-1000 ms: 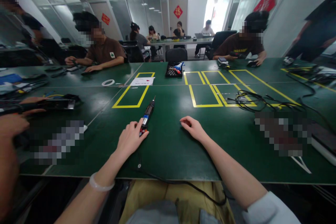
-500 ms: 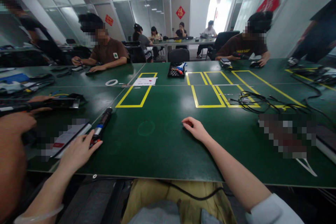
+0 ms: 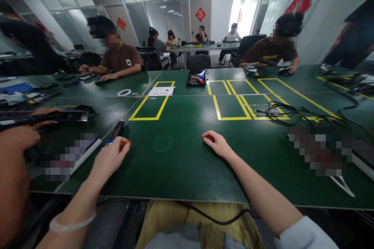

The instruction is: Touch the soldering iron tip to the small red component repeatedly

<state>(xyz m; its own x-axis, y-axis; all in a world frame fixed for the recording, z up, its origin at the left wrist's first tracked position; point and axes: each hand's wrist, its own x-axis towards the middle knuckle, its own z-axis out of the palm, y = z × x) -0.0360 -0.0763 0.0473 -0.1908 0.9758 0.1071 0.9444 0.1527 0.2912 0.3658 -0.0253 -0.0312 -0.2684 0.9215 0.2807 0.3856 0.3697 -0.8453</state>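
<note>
My left hand (image 3: 109,157) is raised a little above the green table (image 3: 181,171), its thumb and fingers pinched on a small orange piece (image 3: 126,142). Only a bit of that piece shows, so its kind is unclear. Just behind this hand lies a black cylindrical tool (image 3: 118,127) with a blue and silver band, partly hidden by the fingers. My right hand (image 3: 216,142) rests on the table right of the middle, fingers curled in with nothing visible in them.
Yellow tape (image 3: 143,118) marks rectangles on the table. A black parts box (image 3: 196,82) and a white tape ring (image 3: 124,92) lie farther back. Black cables (image 3: 280,111) are coiled at right. A neighbour's arm (image 3: 13,163) reaches in at left; other people sit across.
My left hand has moved right and up from beside the black tool, and now pinches the orange piece. My right hand has stayed in place.
</note>
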